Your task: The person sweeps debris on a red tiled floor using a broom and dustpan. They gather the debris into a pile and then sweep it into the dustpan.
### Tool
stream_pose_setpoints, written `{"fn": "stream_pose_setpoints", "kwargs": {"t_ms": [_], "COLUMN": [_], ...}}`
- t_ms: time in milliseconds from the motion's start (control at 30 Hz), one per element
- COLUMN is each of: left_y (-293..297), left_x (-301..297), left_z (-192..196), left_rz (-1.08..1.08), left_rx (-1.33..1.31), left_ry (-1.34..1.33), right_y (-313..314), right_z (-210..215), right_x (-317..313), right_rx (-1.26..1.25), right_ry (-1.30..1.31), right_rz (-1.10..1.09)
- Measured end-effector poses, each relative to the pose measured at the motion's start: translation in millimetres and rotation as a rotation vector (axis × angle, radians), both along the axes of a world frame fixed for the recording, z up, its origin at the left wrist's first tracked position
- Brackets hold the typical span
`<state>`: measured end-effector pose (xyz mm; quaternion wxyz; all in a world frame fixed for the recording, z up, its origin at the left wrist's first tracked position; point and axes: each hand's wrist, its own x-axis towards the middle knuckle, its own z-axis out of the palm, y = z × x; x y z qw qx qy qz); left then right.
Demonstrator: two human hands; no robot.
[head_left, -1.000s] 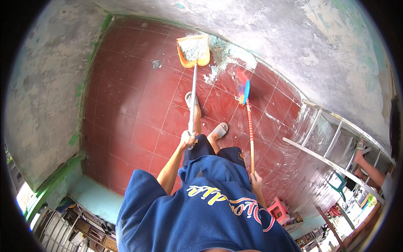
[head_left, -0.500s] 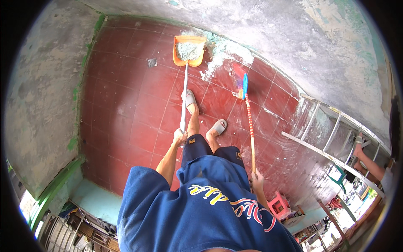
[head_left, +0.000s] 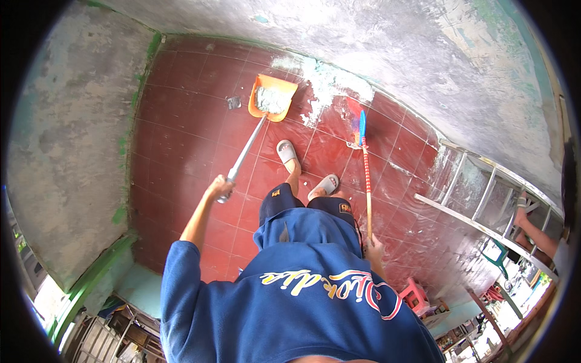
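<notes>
Patchy grey walls, a ladder and a cluttered doorway side.
The left wall has green paint along its lower edge, above a pale blue-green base; the far wall carries scraps of green near its right end. A pale ladder stretches along the right, with another person's leg beside it; whether the foot rests on a rung is unclear. A pinkish-red stool and a green plastic chair are at lower right, and a metal rack at lower left.
</notes>
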<state>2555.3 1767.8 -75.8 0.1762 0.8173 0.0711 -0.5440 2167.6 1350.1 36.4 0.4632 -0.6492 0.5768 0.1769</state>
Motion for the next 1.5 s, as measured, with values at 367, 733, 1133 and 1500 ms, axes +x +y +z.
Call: {"fn": "stream_pose_setpoints", "kwargs": {"t_ms": [367, 733, 1133, 1500], "left_y": [-37.2, -147.0, -217.9, -241.2], "left_x": [220.0, 358.0, 395.0, 426.6], "left_z": [69.3, 78.3, 91.3, 105.7], "left_rz": [-0.382, -0.623, -0.868, -0.858], "left_rx": [0.319, 0.466, 0.073, 0.102], "left_ry": [0.175, -0.111, -0.979, -0.905], "right_y": [21.2, 35.3, -14.4, -26.2], "right_z": [16.5, -65.9, -153.4, -80.5], "right_x": [6.5, 29.8, 252.5, 183.7], "right_rx": [-0.228, -0.069, -0.253, -0.272], "right_ry": [-0.003, -0.127, -0.127, -0.012], "right_rz": [0.303, 0.360, 0.263, 0.377]}}
